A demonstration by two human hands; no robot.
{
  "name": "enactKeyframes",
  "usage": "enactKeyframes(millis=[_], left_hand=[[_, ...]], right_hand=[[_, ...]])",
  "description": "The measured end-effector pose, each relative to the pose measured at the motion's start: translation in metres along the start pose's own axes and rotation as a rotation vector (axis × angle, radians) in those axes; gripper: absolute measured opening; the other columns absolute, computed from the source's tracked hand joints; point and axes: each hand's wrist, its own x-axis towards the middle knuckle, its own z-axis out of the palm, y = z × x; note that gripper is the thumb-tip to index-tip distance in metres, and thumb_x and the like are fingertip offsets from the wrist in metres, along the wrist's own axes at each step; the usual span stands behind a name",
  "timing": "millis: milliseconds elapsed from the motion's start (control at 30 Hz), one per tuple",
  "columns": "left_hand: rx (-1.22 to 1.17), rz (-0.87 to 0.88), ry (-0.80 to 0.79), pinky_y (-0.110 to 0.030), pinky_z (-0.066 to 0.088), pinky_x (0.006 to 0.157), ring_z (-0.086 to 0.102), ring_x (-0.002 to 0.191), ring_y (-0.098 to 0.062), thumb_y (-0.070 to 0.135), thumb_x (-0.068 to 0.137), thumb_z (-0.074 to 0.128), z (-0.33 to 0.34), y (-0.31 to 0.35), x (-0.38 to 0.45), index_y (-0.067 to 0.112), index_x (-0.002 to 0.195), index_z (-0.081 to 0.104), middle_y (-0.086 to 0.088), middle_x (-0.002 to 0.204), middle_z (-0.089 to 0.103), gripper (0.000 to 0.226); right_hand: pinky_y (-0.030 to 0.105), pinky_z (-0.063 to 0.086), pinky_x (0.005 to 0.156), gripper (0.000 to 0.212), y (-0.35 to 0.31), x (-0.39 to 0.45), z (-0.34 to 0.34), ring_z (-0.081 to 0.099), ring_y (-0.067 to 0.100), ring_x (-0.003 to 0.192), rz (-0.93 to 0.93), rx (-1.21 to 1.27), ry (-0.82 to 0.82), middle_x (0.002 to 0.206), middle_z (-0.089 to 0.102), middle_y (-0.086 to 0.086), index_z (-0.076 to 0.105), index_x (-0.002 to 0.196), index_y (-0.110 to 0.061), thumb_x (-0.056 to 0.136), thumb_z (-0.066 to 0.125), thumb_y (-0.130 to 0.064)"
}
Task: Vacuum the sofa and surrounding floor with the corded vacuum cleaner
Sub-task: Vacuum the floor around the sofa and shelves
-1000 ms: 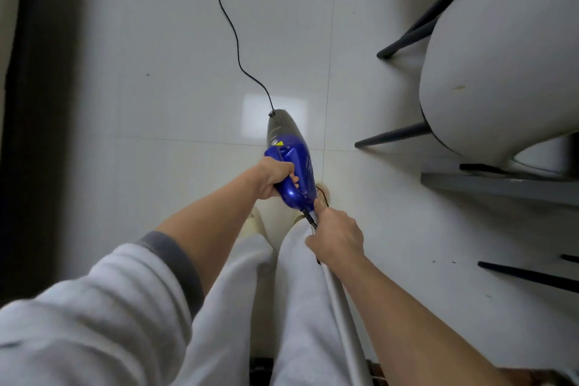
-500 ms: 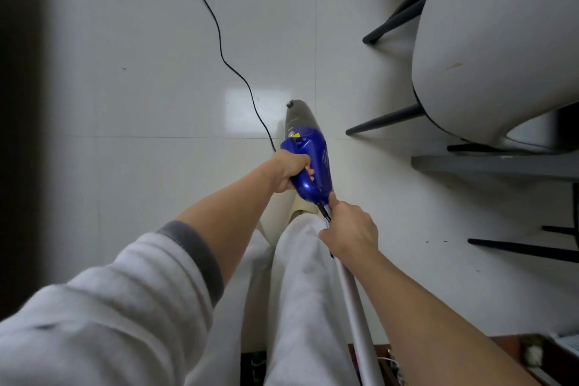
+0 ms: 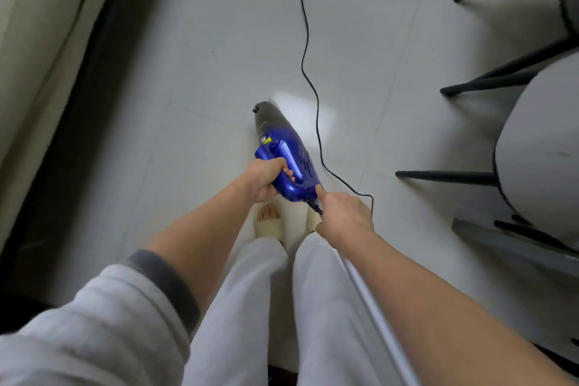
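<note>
Both hands (image 3: 264,180) (image 3: 344,216) grip the vacuum cleaner (image 3: 286,160).

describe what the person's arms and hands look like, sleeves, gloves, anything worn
Both hands are bare: no gloves, rings or watch show on the left hand or the right hand. The left arm wears a light grey fleece sleeve pushed up toward the elbow, with a darker grey band at its cuff. The right forearm is bare as far as the frame shows; no sleeve is in view.
</note>
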Motion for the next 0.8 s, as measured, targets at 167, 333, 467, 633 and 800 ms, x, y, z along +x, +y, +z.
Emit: enactKeyframes(millis=[167,333,467,633,800], left_hand=[[0.083,-0.014,0.013,-0.024,0.051,0.052,0.054,0.058,-0.014,-0.002,0.09,0.045,-0.013,-0.003,0.006,0.006,0.081,0.05,-0.008,0.068,0.054,0.013],[0.026,-0.072,0.008,-0.025,0.048,0.047,0.053,0.056,-0.015,0.0,0.091,0.043,0.011,-0.013,-0.006,0.007,0.08,0.05,-0.006,0.066,0.053,0.015],[0.005,-0.083,0.017,-0.026,0.05,0.053,0.053,0.056,-0.015,-0.002,0.091,0.042,0.042,-0.015,-0.017,0.005,0.077,0.049,-0.008,0.066,0.052,0.017],[0.006,-0.061,0.019,-0.025,0.05,0.053,0.053,0.057,-0.014,-0.003,0.091,0.042,0.065,-0.002,-0.016,0.004,0.083,0.049,-0.008,0.068,0.053,0.013],[-0.003,-0.072,0.056,-0.025,0.05,0.059,0.053,0.06,-0.014,-0.002,0.092,0.044,0.063,-0.004,-0.009,0.006,0.081,0.05,-0.007,0.069,0.053,0.014]], right_hand=[[0.03,0.038,0.065,0.057,-0.012,-0.002,0.015,0.049,0.028,0.085,-0.011,0.052,-0.048,0.094,0.048,0.003,0.034,0.133,-0.022,0.082,0.054,-0.007],[0.03,0.038,0.064,0.054,0.015,-0.007,-0.004,0.045,0.025,0.08,-0.03,-0.051,-0.047,0.088,0.045,0.001,0.036,0.132,-0.023,0.083,0.053,-0.008],[0.029,0.038,0.063,0.053,0.039,-0.017,-0.016,0.046,0.025,0.078,-0.009,-0.097,-0.087,0.087,0.049,0.002,0.037,0.131,-0.023,0.083,0.053,-0.009],[0.03,0.042,0.064,0.057,0.056,-0.003,-0.028,0.047,0.026,0.078,0.005,-0.12,-0.077,0.08,0.042,0.001,0.035,0.134,-0.023,0.083,0.054,-0.007],[0.031,0.042,0.066,0.06,0.056,0.003,-0.03,0.058,0.028,0.097,-0.032,-0.122,-0.09,0.098,0.056,0.006,0.031,0.138,-0.02,0.085,0.054,-0.007]])
